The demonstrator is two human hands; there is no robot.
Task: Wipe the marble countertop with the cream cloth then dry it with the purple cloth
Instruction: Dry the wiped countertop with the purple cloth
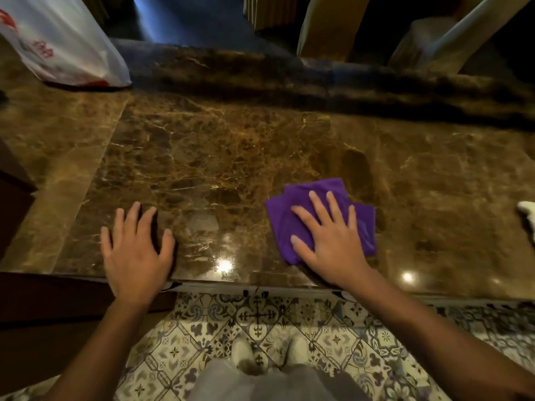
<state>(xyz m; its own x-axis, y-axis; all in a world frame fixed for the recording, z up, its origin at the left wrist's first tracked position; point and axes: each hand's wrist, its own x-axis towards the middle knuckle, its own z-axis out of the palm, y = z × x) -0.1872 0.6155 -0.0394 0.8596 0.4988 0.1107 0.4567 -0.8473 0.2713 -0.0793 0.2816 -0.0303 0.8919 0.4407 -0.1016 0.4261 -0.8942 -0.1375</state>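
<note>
1. Right hand [330, 241] flat, palm down, on purple cloth [362, 224]; fingers [317, 204] spread and straight, pressing rather than gripping.
2. Cloth folded, lying on marble counter [220, 151] near the front edge; showing beyond the fingertips, left of the thumb and right of the little finger.
3. Left hand [136, 253] empty, palm down on bare marble, fingers slightly apart; well apart from the cloth.
4. Cream cloth [528, 219] at far right edge, only partly in view.
5. White plastic bag [58, 41] at far left corner.
</note>
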